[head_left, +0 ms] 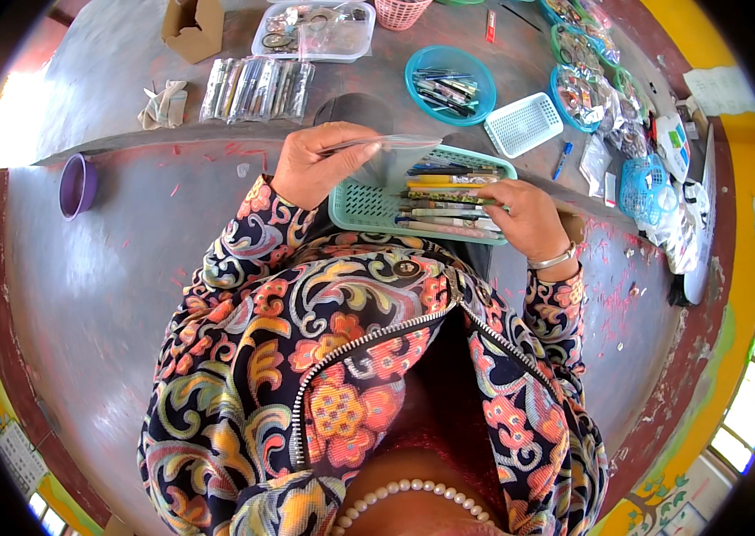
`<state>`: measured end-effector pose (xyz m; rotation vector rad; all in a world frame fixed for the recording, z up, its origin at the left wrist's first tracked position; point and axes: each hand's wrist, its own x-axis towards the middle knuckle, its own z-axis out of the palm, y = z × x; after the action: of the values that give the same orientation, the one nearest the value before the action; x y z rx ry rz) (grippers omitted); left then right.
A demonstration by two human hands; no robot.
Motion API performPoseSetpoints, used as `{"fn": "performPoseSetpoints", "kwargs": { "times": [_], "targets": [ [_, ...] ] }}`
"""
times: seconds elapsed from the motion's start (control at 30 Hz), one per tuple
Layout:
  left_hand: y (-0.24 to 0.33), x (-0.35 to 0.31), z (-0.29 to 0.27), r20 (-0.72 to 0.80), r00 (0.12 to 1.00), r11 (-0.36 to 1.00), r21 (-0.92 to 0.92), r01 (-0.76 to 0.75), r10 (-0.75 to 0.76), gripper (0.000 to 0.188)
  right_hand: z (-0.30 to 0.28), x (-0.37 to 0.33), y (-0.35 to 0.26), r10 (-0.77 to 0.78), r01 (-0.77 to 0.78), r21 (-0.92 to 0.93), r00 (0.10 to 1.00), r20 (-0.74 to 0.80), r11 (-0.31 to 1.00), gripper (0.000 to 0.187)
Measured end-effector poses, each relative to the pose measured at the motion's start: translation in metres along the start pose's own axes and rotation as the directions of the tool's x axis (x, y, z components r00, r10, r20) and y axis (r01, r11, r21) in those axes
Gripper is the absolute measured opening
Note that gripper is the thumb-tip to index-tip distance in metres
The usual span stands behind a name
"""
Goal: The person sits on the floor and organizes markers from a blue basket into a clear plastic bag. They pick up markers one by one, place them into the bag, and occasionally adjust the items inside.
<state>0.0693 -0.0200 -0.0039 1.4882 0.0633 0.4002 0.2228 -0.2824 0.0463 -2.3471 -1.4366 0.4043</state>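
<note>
A pale green perforated basket (pixel 368 214) is close in front of me, with several pens (pixel 449 188) lying crosswise in its right part. Above its left half, my left hand (pixel 324 161) pinches the edge of a clear plastic bag (pixel 395 159). The bag's pinkish top strip runs to the right of my fingers. At the basket's right side, my right hand (pixel 525 214) has its fingers closed on the ends of pens lying there. Which pens it grips, and how many, I cannot tell.
Bagged pens (pixel 257 89) lie at the far left beside a cardboard box (pixel 193 29) and a white tray (pixel 350 54). Far right are a blue bowl of pens (pixel 413 85), a small pale basket (pixel 523 125) and a blue pen (pixel 562 161). A purple cup (pixel 78 188) is left.
</note>
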Motion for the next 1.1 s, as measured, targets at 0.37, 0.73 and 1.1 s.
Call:
{"fn": "performPoseSetpoints", "kwargs": {
  "times": [0.37,0.73,1.1],
  "targets": [
    [0.004,0.003,0.002,-0.012,0.999,0.996,0.074,-0.051,0.052,0.017,0.022,-0.020,0.014,0.016,-0.025,-0.179,0.998,-0.053,0.983,0.013],
    [0.004,0.005,0.004,-0.018,1.000,0.991,0.131,-0.014,0.017,0.018,0.035,-0.008,-0.014,-0.082,0.076,-0.090,0.995,-0.060,0.993,0.021],
    [0.009,0.005,0.006,-0.009,1.000,0.985,0.171,0.003,-0.002,0.019,0.038,-0.008,-0.007,-0.072,0.073,0.072,0.997,-0.023,0.995,0.020]
  ]
}}
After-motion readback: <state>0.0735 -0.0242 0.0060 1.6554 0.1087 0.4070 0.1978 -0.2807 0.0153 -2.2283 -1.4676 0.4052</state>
